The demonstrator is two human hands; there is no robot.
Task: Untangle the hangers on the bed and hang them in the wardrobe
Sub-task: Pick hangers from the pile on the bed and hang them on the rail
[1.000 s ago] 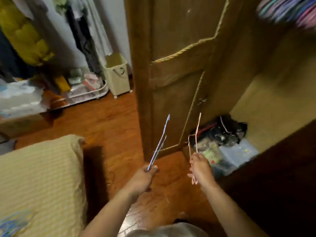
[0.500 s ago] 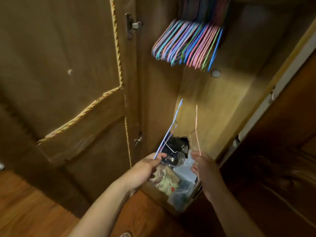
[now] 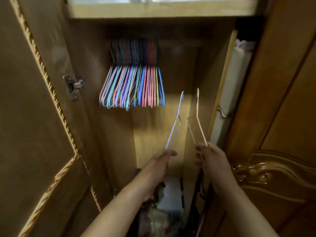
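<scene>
I face the open wardrobe (image 3: 171, 134). My left hand (image 3: 159, 161) pinches the lower end of a thin blue wire hanger (image 3: 176, 122), which points up into the wardrobe. My right hand (image 3: 212, 158) grips a pale pink wire hanger (image 3: 198, 120) the same way, a short gap to the right. The two hangers are apart and not tangled. Up and to the left, several coloured hangers (image 3: 133, 86) hang bunched on the rail, whose right part is bare. The bed is out of view.
The open wardrobe door (image 3: 39, 117) with a hinge (image 3: 74, 86) stands at the left. A carved door (image 3: 273, 151) is at the right. A shelf (image 3: 162, 11) spans the top. Bags and clutter (image 3: 164, 211) fill the wardrobe floor. Folded bedding (image 3: 236, 79) sits in the right compartment.
My view has swung from the floor and door up into the wardrobe. Both hands rose with their hangers toward the rail; the grips are unchanged.
</scene>
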